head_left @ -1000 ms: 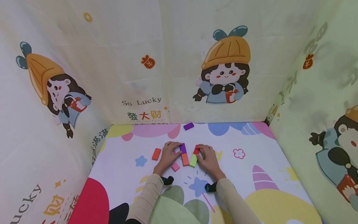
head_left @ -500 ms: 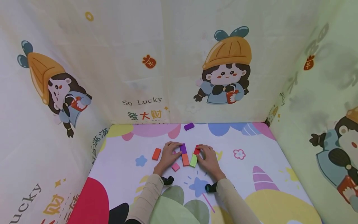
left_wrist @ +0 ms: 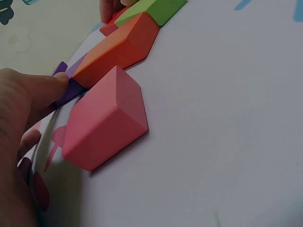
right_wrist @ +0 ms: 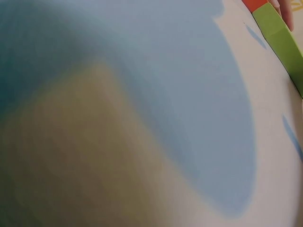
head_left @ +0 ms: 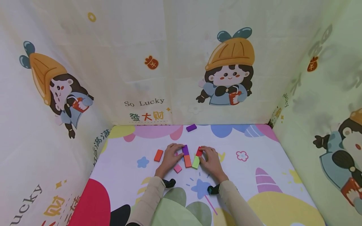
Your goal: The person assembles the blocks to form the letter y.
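Currently, the purple block (head_left: 185, 150) lies pinched by the left hand (head_left: 171, 158): index at its far end, thumb near its joint with the orange block (head_left: 188, 161). The orange block lies end to end with it, on the near side of the thumb. Opposite, the right hand (head_left: 210, 159) pinches the red block (head_left: 199, 152) in the same way, index at the far end and thumb near the joint with the green block (head_left: 195, 162). The two pairs stand apart, a gap between the fingertips of both hands. The remaining fingers are partly hidden; their exact set cannot be told.

All four appear rigid, light and smooth-faced, unlikely to break but probably prone to slide on the mat (head_left: 249, 175). Opposed side faces would offer the surest hold; pressure at one end would likely swing a block out of line or open the joint.

The pink block (head_left: 178, 169) lies nearer the wrist than the left fingers. The loose orange block (head_left: 158, 155) lies outward of that hand; the far purple block (head_left: 191, 127) lies beyond both sets of fingertips.
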`<state>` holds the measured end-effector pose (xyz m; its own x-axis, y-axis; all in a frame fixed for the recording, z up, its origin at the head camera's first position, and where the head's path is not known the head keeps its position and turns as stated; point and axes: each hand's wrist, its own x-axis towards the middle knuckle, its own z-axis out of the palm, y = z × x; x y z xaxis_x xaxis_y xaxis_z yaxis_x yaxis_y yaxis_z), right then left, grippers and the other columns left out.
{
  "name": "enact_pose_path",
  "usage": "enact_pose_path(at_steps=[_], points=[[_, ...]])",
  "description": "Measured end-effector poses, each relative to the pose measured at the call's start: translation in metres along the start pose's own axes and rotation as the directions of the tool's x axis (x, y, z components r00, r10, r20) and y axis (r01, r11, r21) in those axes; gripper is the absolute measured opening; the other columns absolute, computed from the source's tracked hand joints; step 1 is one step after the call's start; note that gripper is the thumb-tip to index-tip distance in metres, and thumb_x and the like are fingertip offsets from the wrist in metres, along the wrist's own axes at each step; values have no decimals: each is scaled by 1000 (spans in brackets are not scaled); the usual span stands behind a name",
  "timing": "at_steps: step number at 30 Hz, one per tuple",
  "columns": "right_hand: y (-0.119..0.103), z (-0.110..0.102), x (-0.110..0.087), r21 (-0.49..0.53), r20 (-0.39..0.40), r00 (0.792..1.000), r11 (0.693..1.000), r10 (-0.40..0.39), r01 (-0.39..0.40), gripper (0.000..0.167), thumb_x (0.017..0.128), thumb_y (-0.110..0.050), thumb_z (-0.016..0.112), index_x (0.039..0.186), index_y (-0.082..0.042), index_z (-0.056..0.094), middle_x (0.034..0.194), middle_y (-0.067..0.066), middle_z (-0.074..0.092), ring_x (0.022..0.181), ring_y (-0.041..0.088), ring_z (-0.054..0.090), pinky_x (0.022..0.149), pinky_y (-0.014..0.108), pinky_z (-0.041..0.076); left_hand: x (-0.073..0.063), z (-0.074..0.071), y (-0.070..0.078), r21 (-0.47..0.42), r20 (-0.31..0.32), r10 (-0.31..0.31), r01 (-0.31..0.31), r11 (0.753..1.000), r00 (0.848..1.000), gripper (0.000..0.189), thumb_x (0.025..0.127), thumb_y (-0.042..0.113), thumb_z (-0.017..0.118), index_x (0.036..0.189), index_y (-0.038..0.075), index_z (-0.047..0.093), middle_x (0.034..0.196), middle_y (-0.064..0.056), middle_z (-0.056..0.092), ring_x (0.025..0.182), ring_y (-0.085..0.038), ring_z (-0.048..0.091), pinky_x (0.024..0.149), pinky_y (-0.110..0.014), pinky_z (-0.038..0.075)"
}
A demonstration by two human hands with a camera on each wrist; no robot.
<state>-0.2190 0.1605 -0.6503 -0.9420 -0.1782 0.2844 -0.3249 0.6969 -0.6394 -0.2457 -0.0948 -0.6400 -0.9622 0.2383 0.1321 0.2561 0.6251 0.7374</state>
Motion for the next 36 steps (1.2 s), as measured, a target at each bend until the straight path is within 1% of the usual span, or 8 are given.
enact_pose_path(at_steps=[5, 8, 11, 16, 20, 26, 31, 36], points=[[-2, -2, -1, -9, 3, 1000, 1000, 23, -23, 40, 97, -24, 70, 135, -15, 64, 147, 8, 61, 139, 33, 48, 117, 59, 37, -12, -4, 3, -14, 6, 21, -21, 1000, 1000, 46, 100, 23, 70, 144, 19, 62, 148, -3, 63, 149, -32, 44, 123, -57, 33], [-3, -3, -1, -11, 6, 999, 999, 32, -32, 40, 97, -25, 70, 135, -16, 63, 148, 7, 61, 140, 33, 47, 117, 59, 38, -23, -6, 4, 18, -6, 22, -22, 1000, 1000, 45, 100, 25, 70, 144, 19, 62, 146, -2, 63, 146, -28, 48, 123, -52, 36], [-4, -3, -1, -11, 7, 1000, 999, 30, -30, 40, 96, -24, 71, 135, -16, 64, 147, 8, 61, 139, 33, 48, 117, 59, 38, -34, -6, 6, 64, -41, 22, -20, 998, 999, 43, 99, 26, 70, 141, 18, 63, 143, -2, 65, 142, -27, 51, 121, -50, 39], [-5, -3, -1, -6, 3, 1000, 1000, 31, -31, 40, 96, -24, 71, 134, -16, 64, 147, 8, 62, 139, 33, 48, 116, 60, 38, -56, -5, 15, 139, -136, 36, -17, 990, 990, 40, 97, 26, 72, 135, 12, 67, 134, -8, 69, 135, -33, 56, 117, -55, 41], [-4, -2, -1, -7, 13, 999, 999, 33, -33, 41, 96, -25, 71, 135, -16, 64, 147, 8, 61, 139, 33, 48, 117, 60, 37, -76, -3, 21, 199, -203, 22, 19, 980, 979, 39, 95, 28, 74, 130, 11, 69, 128, -10, 71, 128, -34, 59, 109, -57, 45], [-3, 0, -1, -11, 6, 1000, 1000, 20, -20, 41, 96, -24, 71, 135, -15, 64, 147, 9, 61, 138, 34, 48, 116, 61, 37, -101, 0, 30, 248, -257, -8, 73, 966, 966, 37, 93, 29, 77, 125, 14, 70, 121, -8, 69, 122, -32, 58, 100, -54, 48], [-4, 0, -1, -14, -2, 1000, 1000, 17, -17, 40, 94, -22, 71, 133, -15, 64, 146, 9, 62, 137, 34, 49, 115, 61, 39, -112, 4, 35, 308, -280, -37, 126, 943, 959, 39, 90, 32, 81, 124, 15, 71, 117, -6, 69, 119, -29, 59, 100, -52, 50], [-3, 0, 0, -14, -7, 1000, 1000, 20, -20, 40, 95, -22, 71, 133, -14, 64, 146, 9, 62, 137, 34, 49, 115, 61, 39, -115, 7, 39, 346, -283, -53, 154, 926, 958, 43, 89, 37, 82, 125, 16, 70, 119, -6, 68, 120, -28, 58, 102, -52, 49]])
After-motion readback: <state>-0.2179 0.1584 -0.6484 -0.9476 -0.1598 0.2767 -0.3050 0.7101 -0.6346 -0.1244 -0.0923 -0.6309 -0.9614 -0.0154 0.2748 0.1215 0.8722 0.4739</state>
